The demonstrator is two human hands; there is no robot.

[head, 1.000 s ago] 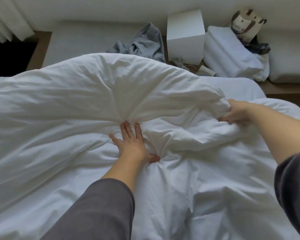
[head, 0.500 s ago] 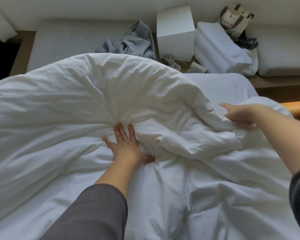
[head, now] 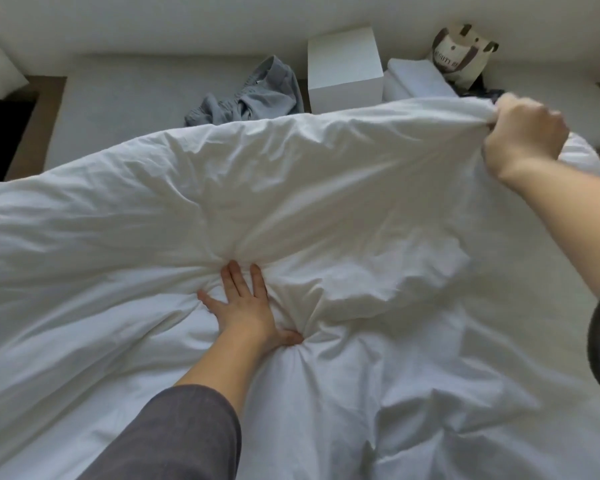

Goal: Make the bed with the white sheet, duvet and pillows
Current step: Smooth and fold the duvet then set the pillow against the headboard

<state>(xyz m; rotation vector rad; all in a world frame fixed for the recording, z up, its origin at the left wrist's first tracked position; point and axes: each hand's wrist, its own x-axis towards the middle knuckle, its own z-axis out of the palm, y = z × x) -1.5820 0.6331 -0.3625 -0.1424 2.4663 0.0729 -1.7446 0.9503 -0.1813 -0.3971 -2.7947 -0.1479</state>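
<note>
A white duvet (head: pixel 326 188) fills most of the view, rumpled and folded over itself across the bed. My left hand (head: pixel 245 306) lies flat on it near the middle, fingers spread, pressing into a gathered crease. My right hand (head: pixel 523 133) is at the upper right, fist closed on the duvet's far edge and holding it lifted. A folded white pillow or bedding (head: pixel 416 79) lies beyond the duvet, partly hidden by the raised edge. The sheet underneath is hidden.
Beyond the bed runs a low grey bench (head: pixel 125 98) with a crumpled grey garment (head: pixel 250 95), a white box (head: pixel 343 69) and a beige tote bag (head: pixel 461 51). A dark gap (head: pixel 4 133) lies at the far left.
My right hand closed on the duvet's edge and pulled it up and away to the right, unfolding the folded part over the bare corner. My left hand stayed pressed in place.
</note>
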